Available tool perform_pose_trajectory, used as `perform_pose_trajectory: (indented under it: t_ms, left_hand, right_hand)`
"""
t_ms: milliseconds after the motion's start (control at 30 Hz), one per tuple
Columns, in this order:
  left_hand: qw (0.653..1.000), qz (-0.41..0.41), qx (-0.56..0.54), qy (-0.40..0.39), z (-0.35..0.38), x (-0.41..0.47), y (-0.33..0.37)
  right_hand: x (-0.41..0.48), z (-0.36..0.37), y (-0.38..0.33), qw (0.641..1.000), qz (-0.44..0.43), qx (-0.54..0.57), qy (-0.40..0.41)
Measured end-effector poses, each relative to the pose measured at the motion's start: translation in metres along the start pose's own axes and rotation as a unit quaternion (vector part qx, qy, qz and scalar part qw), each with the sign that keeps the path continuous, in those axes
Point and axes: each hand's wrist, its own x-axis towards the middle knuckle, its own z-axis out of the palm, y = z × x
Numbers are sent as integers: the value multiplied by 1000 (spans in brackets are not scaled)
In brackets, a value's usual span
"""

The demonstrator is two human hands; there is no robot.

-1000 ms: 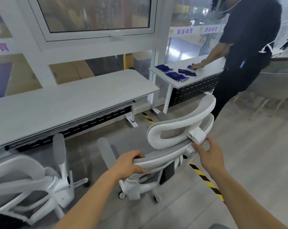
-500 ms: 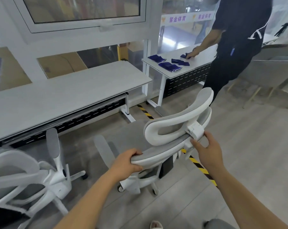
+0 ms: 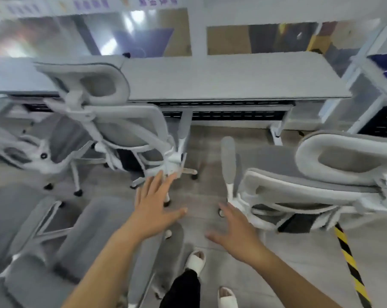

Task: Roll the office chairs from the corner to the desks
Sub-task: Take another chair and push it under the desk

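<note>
Hovering, fingers splayed, empty: left hand (image 3: 152, 210) near middle chair (image 3: 121, 130); right hand (image 3: 234, 232) beside right chair (image 3: 299, 181).

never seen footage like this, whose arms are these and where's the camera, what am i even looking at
There is no machine here. The single picture comes from a wide-angle camera worn on a person's head, looking forward and down, so the two bare arms coming in from the bottom are the wearer's own. The left hand and right hand are both spread open and hold nothing.

They are above the floor between two white and grey office chairs. The left chair stands in front of the long grey desk. The right chair sits a little nearer the camera.

More grey chairs crowd the lower left. At the bottom you see the wearer's white slippers, and yellow and black striped tape runs along the floor. The picture is blurred.
</note>
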Motion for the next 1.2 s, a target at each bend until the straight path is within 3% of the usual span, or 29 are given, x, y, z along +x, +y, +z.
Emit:
perform_pose_trajectory:
  t_ms: [133, 233, 400, 533, 633, 700, 833, 933, 1000, 1100, 1200]
  left_hand:
    - [981, -145, 65, 107, -44, -112, -55]
    - [949, -242, 21, 200, -77, -203, -83]
    - [842, -361, -1, 402, -98, -345, -109]
    - [717, -443, -165, 513, -91, -397, -163]
    - [672, -375, -376, 516, -83, -402, -185]
    - [661, -299, -462, 510, -80, -403, -196]
    - [695, -224, -522, 440, -78, -437, -231]
    - [745, -210, -523, 358, -73, -471, -248]
    - [751, -243, -489, 373, -63, -489, -252]
    - [708, -336, -454, 424, -38, -514, -266]
    - [681, -364, -511, 377, -20, -546, -289]
  right_hand:
    - [8, 44, -67, 990, -88, 2, -108]
    - [-6, 87, -118, 969, -164, 31, -182]
    - [-52, 164, -218, 906, -281, 36, -313]
    - [-101, 218, -291, 859, -311, 56, -402]
    - [-136, 270, -342, 837, -273, 65, -470]
    - [-154, 301, -365, 831, -232, 81, -499]
    - [-165, 330, -377, 821, -218, 55, -525]
    - [-174, 346, -382, 835, -207, 54, -506]
    - [-185, 359, -388, 841, -217, 33, -495]
    - [-203, 372, -395, 839, -223, 19, -496]
    - [-223, 390, -394, 826, -236, 7, -512]
